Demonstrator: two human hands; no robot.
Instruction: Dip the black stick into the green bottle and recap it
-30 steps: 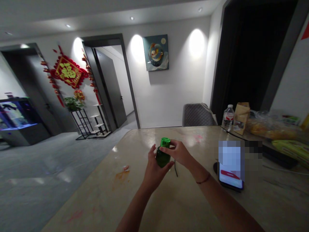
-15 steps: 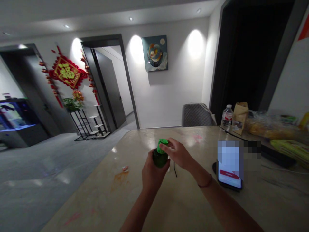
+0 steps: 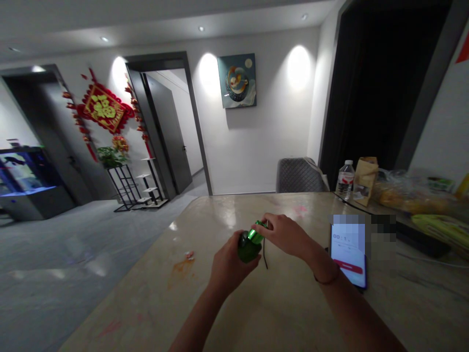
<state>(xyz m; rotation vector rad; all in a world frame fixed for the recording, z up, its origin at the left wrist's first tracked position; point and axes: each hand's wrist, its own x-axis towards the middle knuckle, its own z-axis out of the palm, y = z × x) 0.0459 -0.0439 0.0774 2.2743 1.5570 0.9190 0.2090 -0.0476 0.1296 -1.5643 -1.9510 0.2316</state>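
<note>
My left hand (image 3: 229,264) is wrapped around the dark green body of a small green device (image 3: 249,245), held just above the beige marble table (image 3: 256,313). My right hand (image 3: 287,234) pinches its bright green ribbed cap (image 3: 255,233), which is tilted to the right. A thin black cord (image 3: 265,254) hangs from the device down toward the tabletop. A thin band circles my right wrist.
A phone (image 3: 348,254) stands propped at the right with its screen lit. Behind it are a water bottle (image 3: 345,179), a paper bag (image 3: 365,180) and plastic food bags (image 3: 414,190). A grey chair (image 3: 298,175) sits at the table's far end. Orange stains (image 3: 181,266) mark the table's left.
The green cap has tipped from upright over to the right and lower. My right hand shifted right and down with it; my left hand closed tighter round the body.
</note>
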